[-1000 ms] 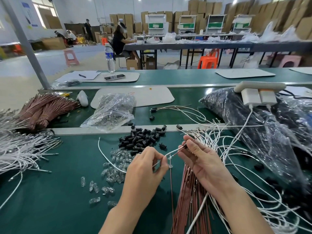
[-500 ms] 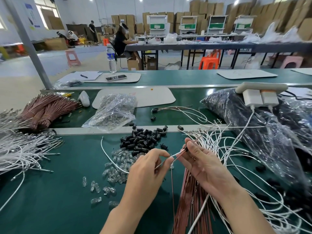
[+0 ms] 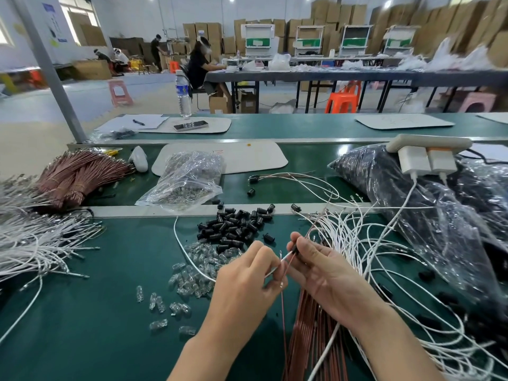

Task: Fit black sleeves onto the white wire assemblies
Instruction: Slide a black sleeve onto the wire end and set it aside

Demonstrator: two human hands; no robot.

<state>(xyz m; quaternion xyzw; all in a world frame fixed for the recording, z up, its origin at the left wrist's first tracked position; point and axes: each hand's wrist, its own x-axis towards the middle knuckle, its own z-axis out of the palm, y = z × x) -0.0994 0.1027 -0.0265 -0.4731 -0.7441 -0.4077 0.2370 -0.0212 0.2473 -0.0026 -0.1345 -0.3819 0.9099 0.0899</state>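
- A small black cylindrical plastic sleeve point(image 3: 294, 250) is pinched between the thumb and fingertips of the right hand point(image 3: 321, 268), just right of the frame's centre; that grip is closed on it.
- The grip of the left hand point(image 3: 247, 281) is closed on the end of a thin white insulated wire point(image 3: 287, 254), just beside the sleeve.
- A thin copper-brown lead point(image 3: 283, 301) hangs below the left grip. Whether it is pinched together with the white wire cannot be told.
- The wire's tip is pointed at the sleeve's mouth. Whether it has entered is hidden by the fingers.
- The step in hand is judged to be the threading of this one sleeve. Next, the wire would need to be pushed straight along the sleeve's axis while the sleeve is kept steady.
- A pile of loose black sleeves point(image 3: 233, 226) lies above the hands, and a heap of clear glass bulbs point(image 3: 203, 259) lies to their left.
- A tangle of white wires point(image 3: 357, 243) is spread to the right, and a bundle of copper-brown wires point(image 3: 310, 339) lies at bottom centre.
- Everything is carried by the green surface point(image 3: 96, 312).
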